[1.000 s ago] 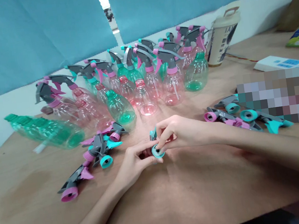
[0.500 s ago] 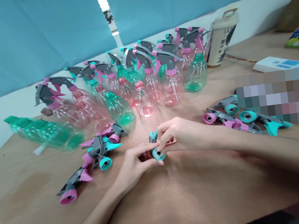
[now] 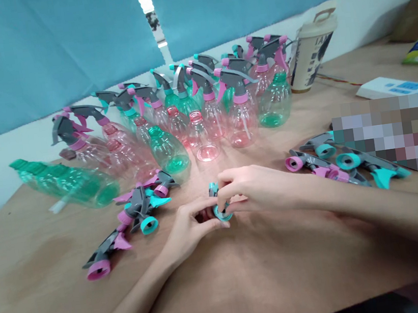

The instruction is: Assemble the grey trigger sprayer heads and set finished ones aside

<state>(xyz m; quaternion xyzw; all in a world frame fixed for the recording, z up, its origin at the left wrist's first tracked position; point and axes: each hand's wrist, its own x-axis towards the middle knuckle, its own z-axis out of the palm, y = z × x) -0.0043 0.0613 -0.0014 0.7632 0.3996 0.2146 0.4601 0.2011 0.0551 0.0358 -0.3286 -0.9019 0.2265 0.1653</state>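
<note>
My left hand (image 3: 190,231) is closed around a trigger spray head (image 3: 223,215) with a teal collar, its round opening turned towards me. Over that collar, my right hand (image 3: 246,187) has its thumb and index finger pinched together, the fingertips at the opening. Whether a small part sits between those fingertips is hidden. Loose spray heads (image 3: 141,209) in grey, pink and teal lie to the left of my left hand. More spray heads (image 3: 343,162) lie beyond my right forearm.
Pink and green spray bottles (image 3: 243,121) stand crowded at the back, some without heads. Green bottles (image 3: 66,183) lie on their sides at the left. A lidded cup (image 3: 311,53) and a white box (image 3: 392,87) are on the table (image 3: 226,287) at the right.
The right fingers have shifted slightly across the collar opening and now cover more of it. The left hand keeps its hold. The whole view has moved a little.
</note>
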